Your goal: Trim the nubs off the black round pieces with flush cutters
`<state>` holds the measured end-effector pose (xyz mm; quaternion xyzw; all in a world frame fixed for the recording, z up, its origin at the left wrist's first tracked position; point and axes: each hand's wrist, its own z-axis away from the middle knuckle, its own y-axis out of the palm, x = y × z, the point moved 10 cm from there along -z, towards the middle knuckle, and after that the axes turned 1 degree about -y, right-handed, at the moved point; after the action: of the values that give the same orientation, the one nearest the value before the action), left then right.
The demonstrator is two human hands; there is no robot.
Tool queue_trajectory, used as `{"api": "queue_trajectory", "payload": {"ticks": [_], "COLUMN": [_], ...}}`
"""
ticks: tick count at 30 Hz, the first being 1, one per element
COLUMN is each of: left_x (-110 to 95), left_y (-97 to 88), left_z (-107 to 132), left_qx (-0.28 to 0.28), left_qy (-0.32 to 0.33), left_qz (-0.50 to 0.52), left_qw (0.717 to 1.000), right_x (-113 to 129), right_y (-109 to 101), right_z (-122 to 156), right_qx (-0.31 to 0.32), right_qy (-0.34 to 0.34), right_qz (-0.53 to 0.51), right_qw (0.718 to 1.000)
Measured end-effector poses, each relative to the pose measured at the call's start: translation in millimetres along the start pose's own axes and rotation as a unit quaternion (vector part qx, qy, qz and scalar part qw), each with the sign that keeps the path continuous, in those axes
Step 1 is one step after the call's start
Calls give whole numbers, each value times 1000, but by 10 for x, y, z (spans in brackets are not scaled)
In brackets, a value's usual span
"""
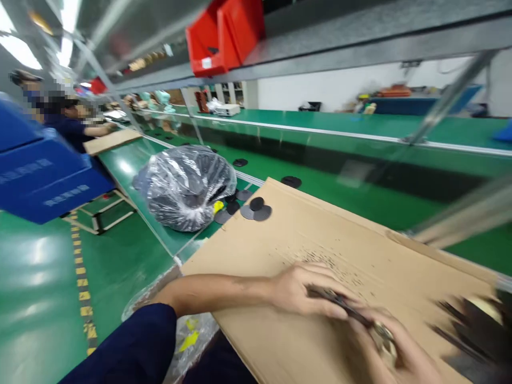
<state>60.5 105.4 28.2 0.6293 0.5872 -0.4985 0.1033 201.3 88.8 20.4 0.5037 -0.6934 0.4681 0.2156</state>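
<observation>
My left hand (302,290) is closed around a dark, narrow piece (328,294) over the cardboard sheet (280,336). Close against it, my right hand (404,346) is wrapped round a brass-coloured metal hand tool (384,338), too blurred to name exactly. The dark piece reaches across from the left fingers to the right ones, and its far end is hidden there. Small black crumbs (332,264) lie scattered on the cardboard just beyond my hands. To the right of them is a smeared pile of dark, strip-like parts (476,330).
Black discs (262,213) lie at the cardboard's far left corner, beside a clear plastic bag (188,186) full of dark parts. A red bin (224,40) sits on the overhead shelf. Blue crates (48,170) stand left, near a co-worker (70,125). A metal post (452,98) rises at right.
</observation>
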Motion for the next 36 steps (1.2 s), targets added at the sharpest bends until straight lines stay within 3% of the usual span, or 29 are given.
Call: {"api": "queue_trajectory", "payload": {"ticks": [2, 5, 10, 20, 24, 27, 30, 36], "left_x": [-112, -134, -72, -224, -130, 146, 370, 400], "left_y": [-26, -82, -54, -135, -157, -169, -71, 147], "left_z": [49, 136, 228, 178, 175, 184, 213, 266], "left_qx": [-25, -66, -63, -84, -95, -104, -65, 61], "left_qy": [7, -29, -90, 5, -36, -144, -240, -303], "left_qz": [61, 135, 161, 123, 151, 232, 342, 437], "left_qw": [998, 988, 981, 989, 983, 956, 906, 845], "right_x": [164, 221, 219, 343, 392, 386, 387, 407], "right_y": [39, 61, 61, 58, 17, -29, -16, 123], "right_z": [-14, -10, 60, 32, 21, 17, 22, 49], "right_qx": [28, 39, 45, 52, 43, 31, 42, 97], "right_qy": [11, 52, 74, 2, -21, -12, -12, -72], "right_qz": [-25, -33, -62, -77, -62, -42, -51, 14], "right_qw": [999, 997, 994, 996, 997, 999, 998, 993]}}
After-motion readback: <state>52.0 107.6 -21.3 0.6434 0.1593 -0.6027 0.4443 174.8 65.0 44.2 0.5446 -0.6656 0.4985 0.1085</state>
